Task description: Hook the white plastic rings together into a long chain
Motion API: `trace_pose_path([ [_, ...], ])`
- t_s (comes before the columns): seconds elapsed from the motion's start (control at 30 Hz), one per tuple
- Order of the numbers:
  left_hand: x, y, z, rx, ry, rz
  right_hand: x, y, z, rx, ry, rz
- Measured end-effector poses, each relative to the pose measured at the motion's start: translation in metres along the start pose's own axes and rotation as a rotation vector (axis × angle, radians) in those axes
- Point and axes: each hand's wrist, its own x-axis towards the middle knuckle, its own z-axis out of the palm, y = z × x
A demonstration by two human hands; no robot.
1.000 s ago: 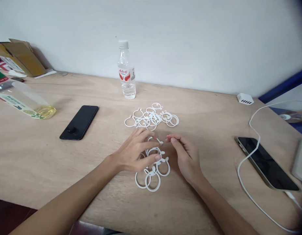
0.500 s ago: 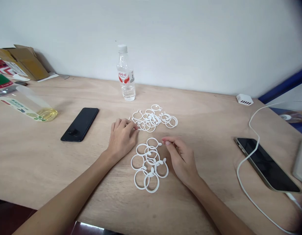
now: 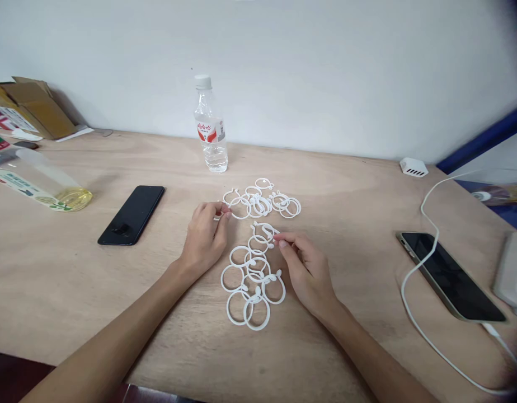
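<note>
Two groups of thin white plastic rings with small rounded tabs lie on the wooden table (image 3: pixel 166 313): a far pile (image 3: pixel 258 206) and a nearer overlapping cluster (image 3: pixel 244 292). At the far pile's left edge, my left hand (image 3: pixel 207 234) has thumb and forefinger pinched on a white ring (image 3: pixel 240 216). My right hand (image 3: pixel 305 267) is to the right of the near cluster's top, its thumb and forefinger closed on another white ring (image 3: pixel 258 225). That ring is tilted and appears opened, above the cluster's topmost ring. The remaining fingers of both hands are curled.
Left of my hands lie a black phone (image 3: pixel 131 215) and a clear bottle with yellow liquid (image 3: pixel 69 196). A water bottle (image 3: pixel 212 131) stands behind the far pile. On the right are another phone (image 3: pixel 454 277), a white cable (image 3: pixel 405 291) and a white vented block (image 3: pixel 413 167). A cardboard box (image 3: pixel 44 109) sits back left.
A ring has appeared in my right fingertips at the near cluster's top. My left hand's fingers have drawn into a pinch at the far pile. The view has shifted slightly.
</note>
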Motion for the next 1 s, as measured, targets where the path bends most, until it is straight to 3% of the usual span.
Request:
trace_pose_path([
  [0.2, -0.001, 0.010, -0.004, -0.061, 0.050, 0.113, 0.000, 0.003, 0.002, -0.056, 0.025, -0.025],
  [0.43, -0.009, 0.029, -0.005, -0.309, -0.176, 0.387, -0.001, -0.001, 0.002, -0.125, -0.025, -0.334],
  [0.6, -0.011, 0.028, -0.003, -0.325, -0.169, 0.332, -0.001, 0.000, 0.003, -0.102, -0.042, -0.457],
  [0.83, -0.013, 0.030, -0.002, -0.289, -0.315, 0.367, -0.001, -0.002, 0.003, -0.102, -0.062, -0.605],
  [1.0, -0.016, 0.036, -0.001, -0.465, -0.386, 0.196, -0.002, -0.005, 0.004, -0.078, -0.047, -0.578],
])
